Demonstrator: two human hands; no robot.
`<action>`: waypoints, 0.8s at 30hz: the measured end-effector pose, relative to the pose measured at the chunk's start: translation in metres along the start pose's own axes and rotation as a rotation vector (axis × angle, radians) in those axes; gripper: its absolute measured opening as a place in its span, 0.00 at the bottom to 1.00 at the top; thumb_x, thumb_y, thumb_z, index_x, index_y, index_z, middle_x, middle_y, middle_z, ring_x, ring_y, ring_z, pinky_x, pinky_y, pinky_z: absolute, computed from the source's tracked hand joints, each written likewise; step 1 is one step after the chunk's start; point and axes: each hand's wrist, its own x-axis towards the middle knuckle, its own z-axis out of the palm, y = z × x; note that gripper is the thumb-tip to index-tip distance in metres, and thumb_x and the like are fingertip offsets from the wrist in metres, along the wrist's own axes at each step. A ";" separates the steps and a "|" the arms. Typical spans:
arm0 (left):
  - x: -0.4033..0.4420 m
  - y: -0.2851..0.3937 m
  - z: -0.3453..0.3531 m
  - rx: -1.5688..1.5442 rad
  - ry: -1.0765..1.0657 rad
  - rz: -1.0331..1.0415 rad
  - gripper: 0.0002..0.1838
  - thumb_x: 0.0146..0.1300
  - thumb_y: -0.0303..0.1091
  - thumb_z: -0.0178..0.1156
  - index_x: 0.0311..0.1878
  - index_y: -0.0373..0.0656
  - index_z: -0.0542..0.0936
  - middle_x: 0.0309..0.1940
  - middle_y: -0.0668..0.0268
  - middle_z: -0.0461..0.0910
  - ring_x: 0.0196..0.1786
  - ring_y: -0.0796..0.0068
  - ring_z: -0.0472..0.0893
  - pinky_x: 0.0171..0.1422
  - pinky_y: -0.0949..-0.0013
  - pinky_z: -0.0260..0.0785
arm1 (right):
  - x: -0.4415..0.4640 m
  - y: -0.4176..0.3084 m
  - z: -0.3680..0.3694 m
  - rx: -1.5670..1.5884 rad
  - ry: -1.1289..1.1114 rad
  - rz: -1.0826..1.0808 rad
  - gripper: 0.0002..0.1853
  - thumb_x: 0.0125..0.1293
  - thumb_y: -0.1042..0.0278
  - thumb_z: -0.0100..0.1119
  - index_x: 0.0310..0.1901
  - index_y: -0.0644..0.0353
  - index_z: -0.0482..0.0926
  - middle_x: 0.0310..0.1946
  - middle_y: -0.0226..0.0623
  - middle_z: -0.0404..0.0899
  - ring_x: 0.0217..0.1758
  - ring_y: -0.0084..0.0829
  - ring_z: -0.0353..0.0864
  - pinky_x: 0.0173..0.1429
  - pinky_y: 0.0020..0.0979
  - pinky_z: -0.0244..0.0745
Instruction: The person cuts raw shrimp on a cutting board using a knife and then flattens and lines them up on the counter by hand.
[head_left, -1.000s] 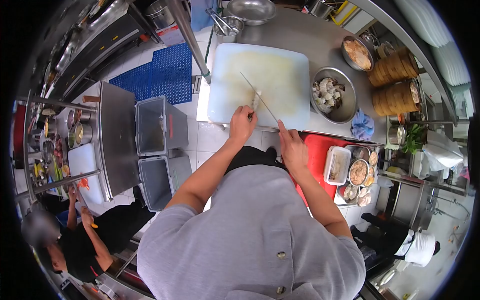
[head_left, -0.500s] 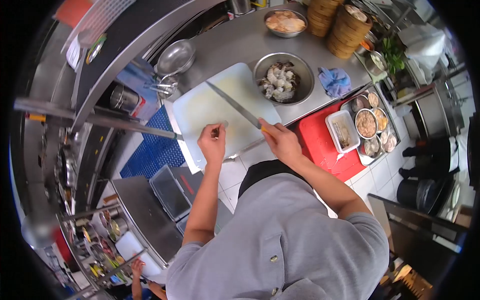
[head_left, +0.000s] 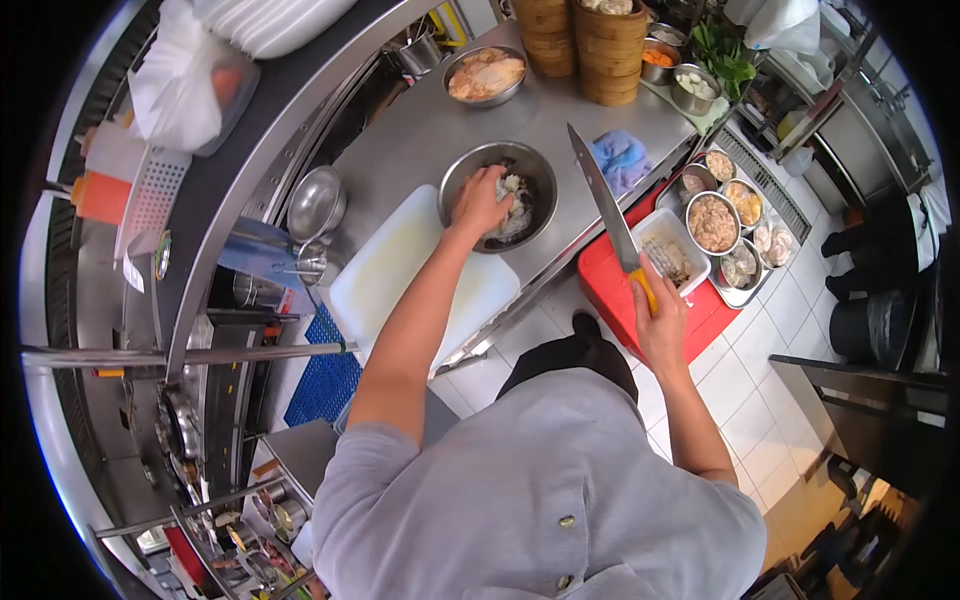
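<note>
The bowl (head_left: 542,190) stands on the table (head_left: 400,155), with pale pieces (head_left: 516,212) of food in it. The left hand (head_left: 482,203) reaches down inside, fingers bent over the pieces (whether they pinch any, I cannot tell). To the right of the bowl, the right hand (head_left: 660,308) is wrapped round the yellow handle of the knife (head_left: 606,208), the blade slanting up and away from the body. The board (head_left: 470,290) lies just left of the bowl and nearer the body; the cloth (head_left: 620,160) is to the bowl's right, and the steamers (head_left: 607,65) stand beyond it.
</note>
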 end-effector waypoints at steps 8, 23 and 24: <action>0.051 0.014 0.046 0.441 -0.247 -0.235 0.33 0.56 0.36 0.76 0.64 0.54 0.71 0.63 0.48 0.73 0.67 0.48 0.76 0.68 0.40 0.68 | -0.021 0.039 -0.024 -0.011 -0.014 0.158 0.26 0.72 0.71 0.63 0.71 0.48 0.77 0.36 0.47 0.80 0.35 0.45 0.82 0.44 0.41 0.77; 0.017 -0.013 -0.046 -0.775 -0.166 -0.086 0.14 0.70 0.31 0.68 0.54 0.35 0.82 0.46 0.64 0.87 0.50 0.76 0.84 0.54 0.70 0.77 | 0.039 0.036 -0.018 0.018 -0.147 0.067 0.25 0.72 0.72 0.64 0.69 0.49 0.78 0.36 0.47 0.81 0.36 0.47 0.83 0.43 0.43 0.78; 0.013 -0.009 -0.049 -0.864 -0.187 -0.109 0.13 0.72 0.32 0.67 0.54 0.35 0.82 0.47 0.63 0.87 0.51 0.76 0.85 0.56 0.70 0.77 | 0.041 0.035 -0.015 0.039 -0.135 0.034 0.25 0.72 0.72 0.64 0.69 0.49 0.78 0.34 0.46 0.80 0.35 0.45 0.82 0.43 0.43 0.77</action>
